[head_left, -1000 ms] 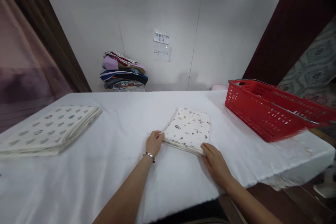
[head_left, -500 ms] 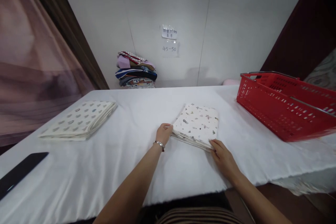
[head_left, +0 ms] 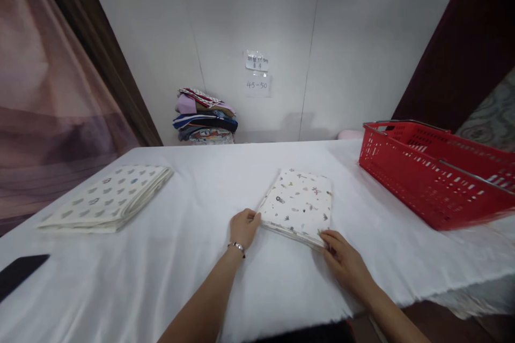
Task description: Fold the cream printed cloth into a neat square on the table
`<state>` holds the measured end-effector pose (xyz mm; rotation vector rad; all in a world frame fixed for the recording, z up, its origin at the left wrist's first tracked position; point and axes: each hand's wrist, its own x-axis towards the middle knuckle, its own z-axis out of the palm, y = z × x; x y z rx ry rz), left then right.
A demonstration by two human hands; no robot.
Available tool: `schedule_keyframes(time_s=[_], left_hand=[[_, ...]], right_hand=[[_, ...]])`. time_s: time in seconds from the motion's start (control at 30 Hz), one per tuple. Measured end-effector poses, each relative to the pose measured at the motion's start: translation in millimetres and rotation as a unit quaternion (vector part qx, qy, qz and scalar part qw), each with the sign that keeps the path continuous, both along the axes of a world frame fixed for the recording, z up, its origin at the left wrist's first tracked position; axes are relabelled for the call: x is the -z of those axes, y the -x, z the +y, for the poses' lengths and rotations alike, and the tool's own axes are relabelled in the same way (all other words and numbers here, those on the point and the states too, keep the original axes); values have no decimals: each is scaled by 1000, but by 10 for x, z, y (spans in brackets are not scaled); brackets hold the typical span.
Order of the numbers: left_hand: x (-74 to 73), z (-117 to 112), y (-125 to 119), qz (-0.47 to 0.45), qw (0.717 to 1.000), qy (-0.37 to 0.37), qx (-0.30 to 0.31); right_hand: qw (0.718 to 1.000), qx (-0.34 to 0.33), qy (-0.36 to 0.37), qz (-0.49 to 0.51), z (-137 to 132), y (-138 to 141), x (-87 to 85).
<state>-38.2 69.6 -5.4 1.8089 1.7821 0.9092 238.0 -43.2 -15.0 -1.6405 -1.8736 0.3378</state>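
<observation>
A folded white cloth [head_left: 298,203] with small printed motifs lies on the table, its layered edge facing me. My left hand [head_left: 243,228], with a bracelet at the wrist, pinches the near left corner between thumb and fingers. At the near right corner, my right hand [head_left: 345,260] grips the layers with its thumb below and fingers on top. Farther left rests another folded cloth [head_left: 108,195], cream with rows of grey motifs, which neither hand touches.
A red perforated basket [head_left: 426,182] with metal handles stands on the right of the white-covered table [head_left: 193,278]. Folded fabrics [head_left: 205,118] are stacked against the back wall, near paper signs [head_left: 258,84]. A flat black object [head_left: 22,273] lies at the left edge.
The view has tilted up slightly, so everything on the table appears lower. Both hands keep hold of the same near corners, and the cloth has hardly shifted on the table.
</observation>
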Motion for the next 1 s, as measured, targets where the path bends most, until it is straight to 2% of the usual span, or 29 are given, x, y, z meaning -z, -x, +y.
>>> schedule_keyframes(time_s=[0.2,0.4,0.5,0.63,0.73,0.87,1.0], left_hand=[[17,10,12,-51,999,-3,5],[33,31,11,10,1000,-14,1],[44,35,7,41,999,-31,4],[35,26,-13,70,997,-36,-4],[25,13,-27,85,996,-37,-4],[25,-5,-32,81,996,-30,-3],[34,-13,-33,62,998,-25,3]], right_hand=[[999,19,-5,49,259,-52,-177],[998,8,-50,-26,895,-6,-297],[997,-7,-45,-65,1260,76,-336],[992,-24,-18,-123,1741,189,-360],[985,-5,32,-172,2079,194,-368],[970,31,126,-206,2441,35,-349],[960,50,179,-209,2627,-237,-315]])
